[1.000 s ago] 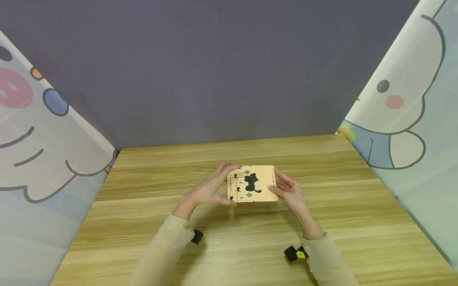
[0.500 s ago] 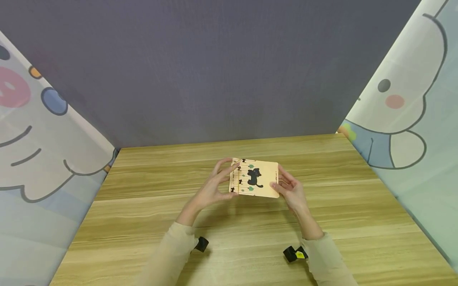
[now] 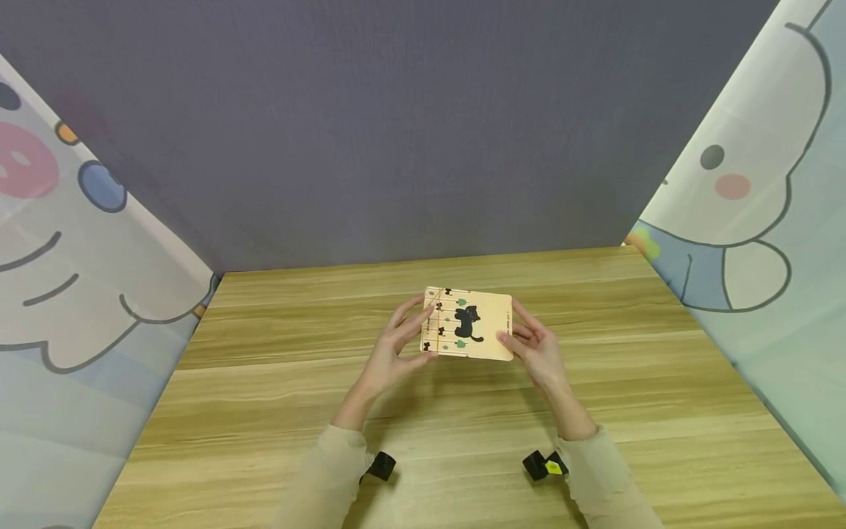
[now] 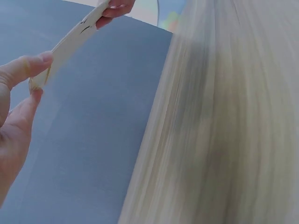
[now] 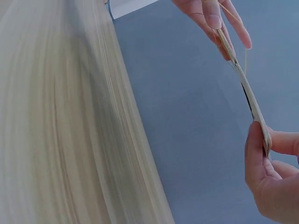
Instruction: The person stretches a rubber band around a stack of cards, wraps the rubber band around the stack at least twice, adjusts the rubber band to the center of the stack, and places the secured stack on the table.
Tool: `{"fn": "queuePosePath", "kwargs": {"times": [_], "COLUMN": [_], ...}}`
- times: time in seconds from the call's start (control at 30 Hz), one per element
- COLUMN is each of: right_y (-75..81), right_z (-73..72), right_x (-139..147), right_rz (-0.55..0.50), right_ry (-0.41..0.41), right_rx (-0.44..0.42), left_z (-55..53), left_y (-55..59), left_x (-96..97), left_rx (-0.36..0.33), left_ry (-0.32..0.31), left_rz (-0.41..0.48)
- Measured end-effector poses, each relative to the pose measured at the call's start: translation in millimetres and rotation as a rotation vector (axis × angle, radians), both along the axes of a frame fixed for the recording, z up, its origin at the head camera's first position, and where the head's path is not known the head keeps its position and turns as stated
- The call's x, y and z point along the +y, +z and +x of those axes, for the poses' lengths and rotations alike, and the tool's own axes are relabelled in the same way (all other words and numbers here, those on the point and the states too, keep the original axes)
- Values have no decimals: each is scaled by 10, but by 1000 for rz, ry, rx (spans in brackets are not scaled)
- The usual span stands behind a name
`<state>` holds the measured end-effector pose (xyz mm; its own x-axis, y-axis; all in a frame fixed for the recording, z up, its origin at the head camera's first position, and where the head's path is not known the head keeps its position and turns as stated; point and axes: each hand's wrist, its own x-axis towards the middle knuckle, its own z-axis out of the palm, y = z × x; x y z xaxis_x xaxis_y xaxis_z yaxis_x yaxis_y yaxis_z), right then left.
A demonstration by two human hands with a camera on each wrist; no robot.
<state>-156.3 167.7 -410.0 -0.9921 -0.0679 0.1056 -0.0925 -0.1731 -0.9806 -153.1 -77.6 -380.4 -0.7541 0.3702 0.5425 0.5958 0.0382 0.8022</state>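
Observation:
A thin cream notebook (image 3: 489,327) with a black cat and small green leaves printed on it is held up above the table. Around its left end runs a thin yellowish rubber band (image 3: 438,321). My left hand (image 3: 390,356) grips that end between thumb and fingers. In the right wrist view part of the rubber band (image 5: 245,60) stands away from the notebook near a left finger. At the other end my right hand (image 3: 538,358) pinches the notebook, thumb on the printed face and fingers behind. Seen edge-on in the left wrist view, the notebook (image 4: 70,44) is tilted.
Below lies a wood-grain table (image 3: 264,411), backed by a dark grey panel (image 3: 423,132). Cartoon-printed curtains (image 3: 747,264) hang on both sides. Black wrist camera mounts (image 3: 382,466) show near each sleeve.
Both hands have raised the notebook slightly, and its left end now tilts up a little. My left hand has shifted its fingers along the banded end; the right hand's pinch is unchanged.

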Motion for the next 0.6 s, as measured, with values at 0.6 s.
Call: {"fn": "queuePosePath", "kwargs": {"times": [0.6], "right_y": [70], "right_z": [-1], "right_x": [-71], "right_rz": [-2], "right_ry": [35], "right_rx": [54], "left_z": [-11], "left_y": [-377], "left_x": [162], "left_rx": [-169], "left_ry": [285], "left_rz": [506]}}
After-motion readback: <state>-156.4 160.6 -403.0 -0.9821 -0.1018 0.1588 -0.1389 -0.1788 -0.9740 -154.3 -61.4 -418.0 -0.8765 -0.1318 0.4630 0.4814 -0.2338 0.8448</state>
